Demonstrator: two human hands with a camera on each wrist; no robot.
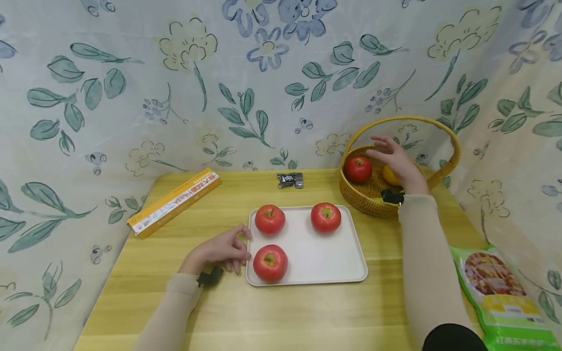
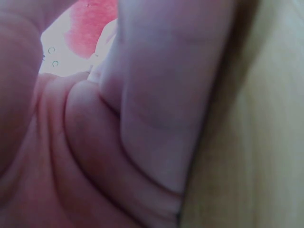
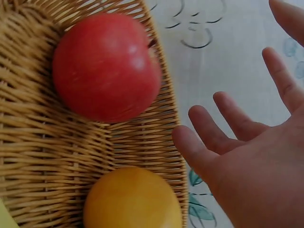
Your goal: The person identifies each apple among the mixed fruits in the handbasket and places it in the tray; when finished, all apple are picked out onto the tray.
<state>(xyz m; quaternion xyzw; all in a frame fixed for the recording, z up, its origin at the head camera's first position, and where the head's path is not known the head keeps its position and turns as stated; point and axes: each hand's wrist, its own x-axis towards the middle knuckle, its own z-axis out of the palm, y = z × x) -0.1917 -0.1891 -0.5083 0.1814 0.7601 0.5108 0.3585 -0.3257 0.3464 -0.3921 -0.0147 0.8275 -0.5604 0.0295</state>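
Note:
My right hand (image 1: 397,163) is over the wicker basket (image 1: 373,207), under its arched handle, fingers spread and holding nothing. In the basket lie a red apple (image 3: 107,66) and a round orange-yellow fruit (image 3: 133,199), both apart from the fingers in the right wrist view. My left hand (image 1: 224,248) rests by the left edge of a white tray (image 1: 322,258), its fingers loosely bent and its fingertips at the rim. On the tray sit a front-left apple (image 1: 270,263), a back-left apple (image 1: 270,219) and a back-right apple (image 1: 326,217). The left wrist view is mostly filled by the hand.
A long yellow and white pasta box (image 1: 175,202) lies at the back left of the wooden table (image 1: 246,317). Near the back edge is a small black wrapped packet (image 1: 290,180). A green food bag (image 1: 505,302) lies at the right. Floral cloth (image 1: 263,97) hangs behind.

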